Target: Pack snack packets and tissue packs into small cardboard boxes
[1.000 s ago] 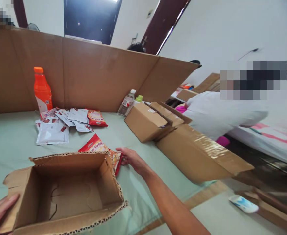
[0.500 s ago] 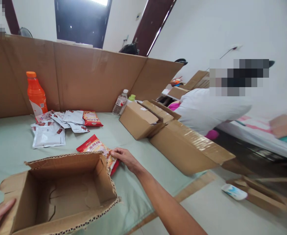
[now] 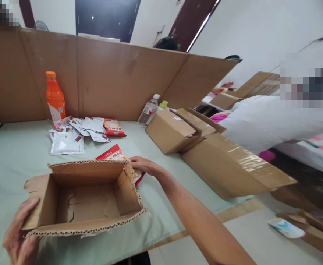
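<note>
An open, empty cardboard box (image 3: 84, 230) with torn edges lies on the pale green table (image 3: 9, 154) in front of me. My left hand (image 3: 20, 235) grips its near left corner, fingers curled round the wall. My right hand (image 3: 143, 164) reaches over the box's far right corner and closes on a red and yellow snack packet (image 3: 113, 154) lying just behind the box. Part of that packet is hidden by the box wall.
White sachets (image 3: 67, 141), another red packet (image 3: 113, 127) and an orange drink bottle (image 3: 55, 97) sit at the back by a cardboard screen (image 3: 109, 79). Brown boxes (image 3: 169, 130) and a clear water bottle (image 3: 148, 109) stand right. A person in white (image 3: 263, 119) bends beyond them.
My right hand has moved from beside the snack packet onto it and closed. My left hand has slid further round the box's corner. The person in white has shifted right.
</note>
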A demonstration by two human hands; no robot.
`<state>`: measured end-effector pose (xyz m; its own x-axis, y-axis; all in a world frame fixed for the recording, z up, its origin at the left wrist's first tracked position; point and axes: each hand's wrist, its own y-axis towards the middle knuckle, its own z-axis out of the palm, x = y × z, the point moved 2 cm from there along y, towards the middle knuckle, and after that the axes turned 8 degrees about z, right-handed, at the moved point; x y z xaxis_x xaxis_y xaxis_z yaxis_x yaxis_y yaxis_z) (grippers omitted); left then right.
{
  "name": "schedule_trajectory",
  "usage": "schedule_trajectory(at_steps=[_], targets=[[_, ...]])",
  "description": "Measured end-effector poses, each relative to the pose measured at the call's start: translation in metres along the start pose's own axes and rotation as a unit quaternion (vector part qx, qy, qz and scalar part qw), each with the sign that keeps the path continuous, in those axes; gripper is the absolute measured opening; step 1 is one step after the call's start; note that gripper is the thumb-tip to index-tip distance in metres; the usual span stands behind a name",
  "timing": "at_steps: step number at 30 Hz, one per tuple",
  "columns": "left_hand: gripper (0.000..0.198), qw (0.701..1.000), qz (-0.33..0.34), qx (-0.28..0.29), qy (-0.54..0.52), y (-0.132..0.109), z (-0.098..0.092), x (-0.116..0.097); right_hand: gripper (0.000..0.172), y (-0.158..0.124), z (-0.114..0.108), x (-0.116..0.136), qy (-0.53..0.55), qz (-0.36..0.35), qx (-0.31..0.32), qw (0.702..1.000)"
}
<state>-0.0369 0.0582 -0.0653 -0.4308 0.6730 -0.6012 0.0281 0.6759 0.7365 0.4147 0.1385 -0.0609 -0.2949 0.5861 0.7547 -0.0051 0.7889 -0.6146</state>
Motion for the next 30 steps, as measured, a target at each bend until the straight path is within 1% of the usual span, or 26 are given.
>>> schedule_trajectory(at_steps=[4, 7, 10, 13, 20, 25, 30], targets=[[0.045, 0.999, 0.031, 0.009, -0.015, -0.001, 0.002, 0.002, 0.046, -0.013, 0.006, -0.009, 0.009, -0.017, -0.033, 0.999], [0.045, 0.999, 0.033, 0.011, -0.015, -0.002, 0.000, 0.007, 0.049, -0.030, 0.005, -0.016, 0.014, -0.034, -0.063, 0.997], [0.046, 0.999, 0.039, 0.004, -0.022, -0.002, 0.000, 0.009, 0.054, -0.046, 0.003, -0.019, 0.019, -0.051, -0.089, 0.995], [0.049, 0.998, 0.046, 0.000, -0.031, -0.001, 0.002, 0.009, 0.058, -0.056, 0.002, -0.017, 0.030, -0.062, -0.114, 0.991], [0.048, 0.998, 0.055, 0.000, -0.024, 0.005, 0.006, -0.002, 0.065, -0.062, 0.007, -0.014, 0.061, -0.079, -0.155, 0.983], [0.050, 0.996, 0.077, -0.012, -0.034, 0.005, 0.007, -0.002, 0.062, -0.069, 0.009, -0.017, 0.080, -0.084, -0.169, 0.979], [0.051, 0.995, 0.084, -0.017, -0.041, 0.007, 0.009, -0.004, 0.061, -0.076, 0.004, -0.022, 0.090, -0.085, -0.209, 0.970]])
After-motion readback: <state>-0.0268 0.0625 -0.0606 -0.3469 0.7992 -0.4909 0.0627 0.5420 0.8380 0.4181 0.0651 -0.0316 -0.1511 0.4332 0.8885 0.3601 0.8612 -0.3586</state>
